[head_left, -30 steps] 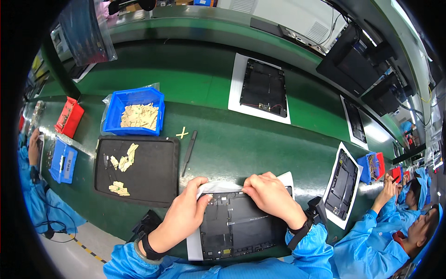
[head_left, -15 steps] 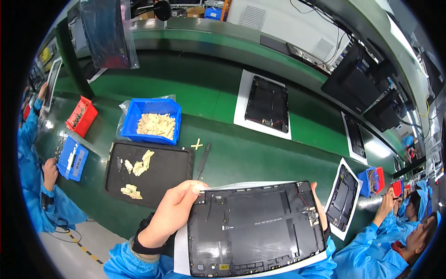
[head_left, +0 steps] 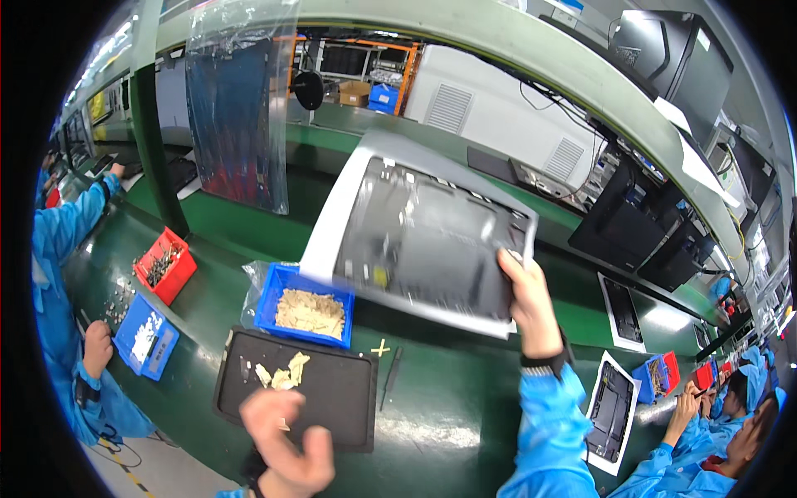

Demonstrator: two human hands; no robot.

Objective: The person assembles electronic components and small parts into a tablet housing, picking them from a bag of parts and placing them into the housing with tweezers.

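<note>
Blue-sleeved co-workers (head_left: 58, 332) flank the green bench (head_left: 473, 398) as my right hand (head_left: 531, 303) grips a black panel (head_left: 432, 241) aloft; my left hand (head_left: 286, 444) (blurred, spread wide) hovers by the tray (head_left: 344, 407).

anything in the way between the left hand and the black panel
Nothing visible blocks the space between the left hand and the panel, held up in the right hand. The tray and blue bin sit lower, on the bench.
</note>
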